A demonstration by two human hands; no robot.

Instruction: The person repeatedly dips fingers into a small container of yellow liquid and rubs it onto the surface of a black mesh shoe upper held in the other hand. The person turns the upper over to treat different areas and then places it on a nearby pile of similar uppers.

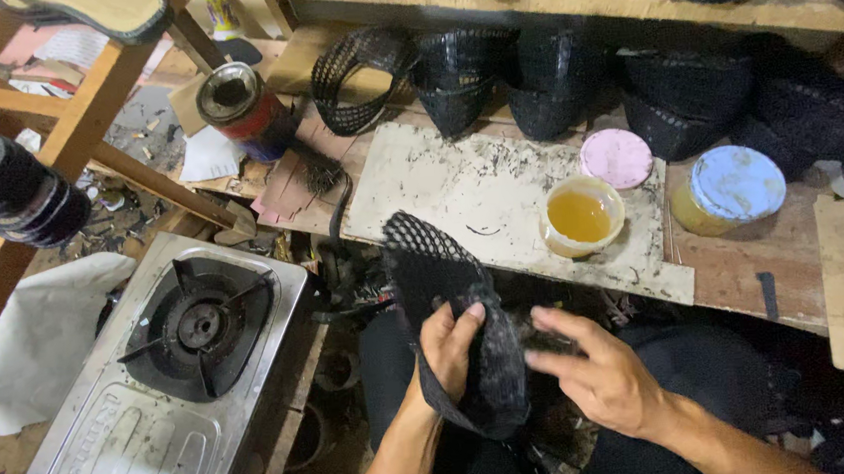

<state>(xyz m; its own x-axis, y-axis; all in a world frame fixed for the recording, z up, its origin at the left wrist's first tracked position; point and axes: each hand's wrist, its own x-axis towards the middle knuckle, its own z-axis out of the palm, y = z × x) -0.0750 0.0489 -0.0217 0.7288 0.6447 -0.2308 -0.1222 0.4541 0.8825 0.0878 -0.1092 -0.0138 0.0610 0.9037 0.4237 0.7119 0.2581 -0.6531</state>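
My left hand (447,351) grips a black woven mesh shoe upper (445,294), thumb pressed over its middle. The mesh piece curves up toward the bench edge. My right hand (591,373) hovers just right of it, fingers spread and pointing at the mesh, touching or nearly touching its side. Both hands are held over my lap, below the front edge of the stained white work board (498,198).
An open cup of yellow glue (580,216), its pink lid (616,158) and a capped jar (732,189) sit on the bench. Stacked black mesh uppers (491,81) line the back. A steel gas stove (181,359) stands left, a tin can (238,107) behind it.
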